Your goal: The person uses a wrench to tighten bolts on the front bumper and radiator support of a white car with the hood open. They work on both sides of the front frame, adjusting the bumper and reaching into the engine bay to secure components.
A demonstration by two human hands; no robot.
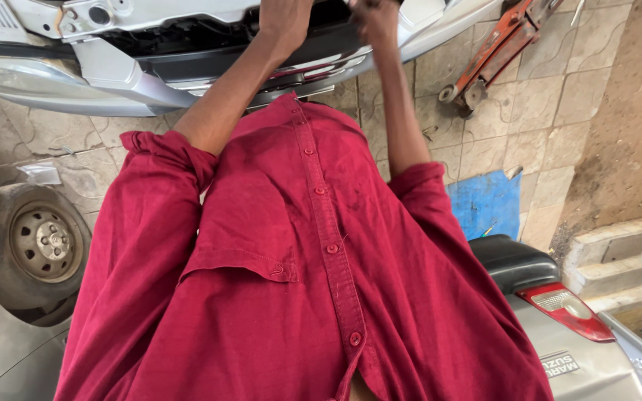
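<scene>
Both my arms, in rolled-up red shirt sleeves, reach forward to a silver car bumper (113,70) with a black inner part that lies across the top of the view. My left hand (284,18) rests on the black part of the bumper; its fingers are cut off by the top edge. My right hand (377,22) is beside it, fingers curled over the bumper's dark edge. My red buttoned shirt (299,260) fills the middle of the view and hides the floor beneath me.
An orange floor jack (495,52) lies on the tiled floor at the upper right. A silver car's wheel (39,245) is at the left. A blue sheet (488,200), a scooter's black seat (514,260) with red tail light (566,308), and concrete blocks (618,256) are at the right.
</scene>
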